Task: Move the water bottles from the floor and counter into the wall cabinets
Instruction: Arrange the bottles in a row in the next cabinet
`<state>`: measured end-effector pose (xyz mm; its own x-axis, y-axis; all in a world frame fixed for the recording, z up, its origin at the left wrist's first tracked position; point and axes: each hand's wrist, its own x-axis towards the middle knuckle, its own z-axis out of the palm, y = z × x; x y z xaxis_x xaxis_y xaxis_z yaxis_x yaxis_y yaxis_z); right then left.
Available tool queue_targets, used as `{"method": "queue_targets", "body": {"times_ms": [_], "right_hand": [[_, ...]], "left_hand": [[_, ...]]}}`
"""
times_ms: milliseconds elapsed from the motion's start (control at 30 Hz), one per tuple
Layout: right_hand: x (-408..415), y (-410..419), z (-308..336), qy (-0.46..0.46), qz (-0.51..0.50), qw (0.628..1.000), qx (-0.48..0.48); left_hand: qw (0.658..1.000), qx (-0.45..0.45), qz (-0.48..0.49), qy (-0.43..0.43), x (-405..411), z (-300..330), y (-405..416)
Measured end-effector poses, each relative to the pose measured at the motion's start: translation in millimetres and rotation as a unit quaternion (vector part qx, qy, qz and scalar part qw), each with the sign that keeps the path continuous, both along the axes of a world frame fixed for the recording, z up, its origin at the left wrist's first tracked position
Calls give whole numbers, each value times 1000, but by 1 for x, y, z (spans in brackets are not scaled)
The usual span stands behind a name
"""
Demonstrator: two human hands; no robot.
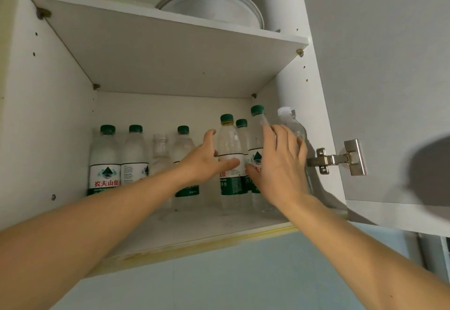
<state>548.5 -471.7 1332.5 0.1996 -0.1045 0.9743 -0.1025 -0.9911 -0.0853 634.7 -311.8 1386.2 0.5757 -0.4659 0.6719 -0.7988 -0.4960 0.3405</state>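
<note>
- The right hand (280,163) covers the lower part of the white-capped bottle (292,124) at the right of the frame. Its fingers lie fairly straight against that bottle and the tall green-capped bottle (257,139) beside it; whether they curl round either I cannot tell.
- The left hand (207,161), in the middle of the frame, is spread with thumb and fingers either side of a green-capped bottle (230,144), touching its label, not clamped round it.
- Behind that bottle a further one (241,127) shows only its green cap and shoulder.
- The left forearm hides the bases of the bottles at centre left.
- Four more bottles (104,161) stand in a row along the back of the lower shelf (194,227), left of the hands; one lacks a label and looks blurred.
- On the upper shelf (170,54), at the top of the frame, white plates (214,5) are half hidden by the shelf edge.
- The open door (377,66) with its metal hinge (338,159) fills the right side.
</note>
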Motion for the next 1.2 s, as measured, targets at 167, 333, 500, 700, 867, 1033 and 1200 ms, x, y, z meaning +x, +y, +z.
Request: {"method": "queue_targets", "body": {"times_ms": [167,333,500,700,867,1033,1200], "right_hand": [[0,-1,-1,-6,-1,1000,0],[0,-1,-1,-10,1,1000,-2],[2,0,-1,-18,-2,1000,-1],[3,0,-1,-14,-12,1000,3],[5,1,-2,-43,-24,999,-12],[2,0,-3,-48,-100,994,6],[-1,8,-1,57,-210,976,-15]], "left_hand": [[995,-60,-19,79,12,10,-31],[996,-41,42,63,32,14,-23],[967,55,227,-106,44,7,-3],[945,66,282,-149,45,1,-9],[931,65,310,-180,47,-4,-13],[939,40,297,-168,48,-4,-12],[940,32,297,-166,50,-2,-10]]}}
